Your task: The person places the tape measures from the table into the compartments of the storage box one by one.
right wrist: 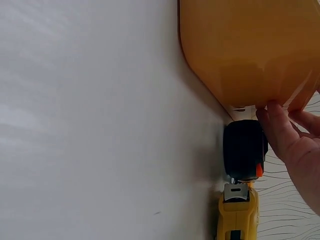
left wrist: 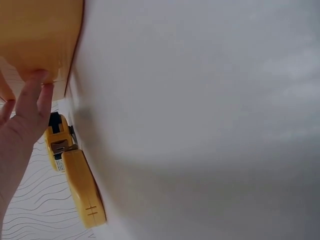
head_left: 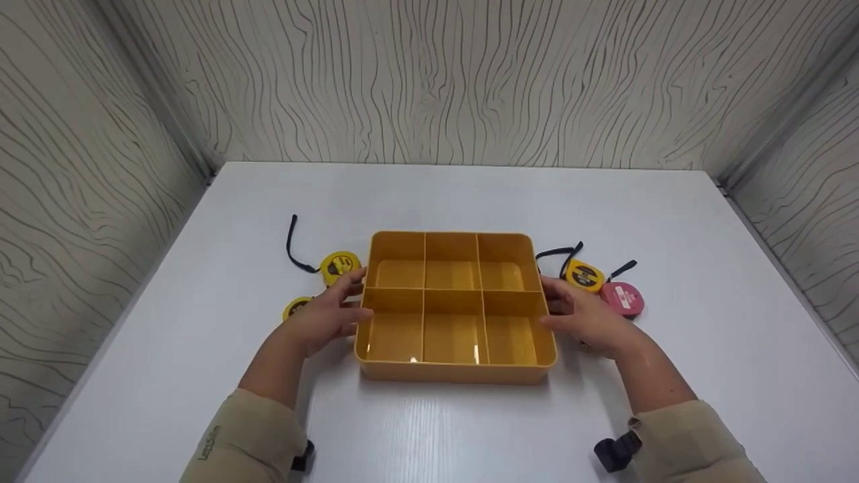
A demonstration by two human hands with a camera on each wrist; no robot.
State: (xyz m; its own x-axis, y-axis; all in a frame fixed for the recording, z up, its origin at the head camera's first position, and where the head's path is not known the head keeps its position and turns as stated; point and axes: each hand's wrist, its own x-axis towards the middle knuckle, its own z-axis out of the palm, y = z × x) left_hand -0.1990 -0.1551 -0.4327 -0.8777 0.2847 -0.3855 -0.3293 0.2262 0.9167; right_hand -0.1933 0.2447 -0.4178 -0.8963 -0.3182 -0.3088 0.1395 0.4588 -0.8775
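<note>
A yellow-orange organizer box (head_left: 456, 372) with two rows of compartments sits on the white table in the head view, its compartments bare. My left hand (head_left: 322, 322) holds its left side, thumb on the rim and fingers along the outer wall. On the opposite side my right hand (head_left: 590, 318) grips the box in the same way. The left wrist view shows fingertips against the box wall (left wrist: 40, 30). In the right wrist view, a black tape measure (right wrist: 245, 150) stands close beside the fingers on the box.
Left of the box lie a yellow tape measure (head_left: 340, 267) with a black strap and another yellow one (head_left: 295, 307), partly behind my left hand. To the right are a yellow tape measure (head_left: 584, 276) and a pink one (head_left: 623, 299). Patterned panels (head_left: 429, 80) stand around the table.
</note>
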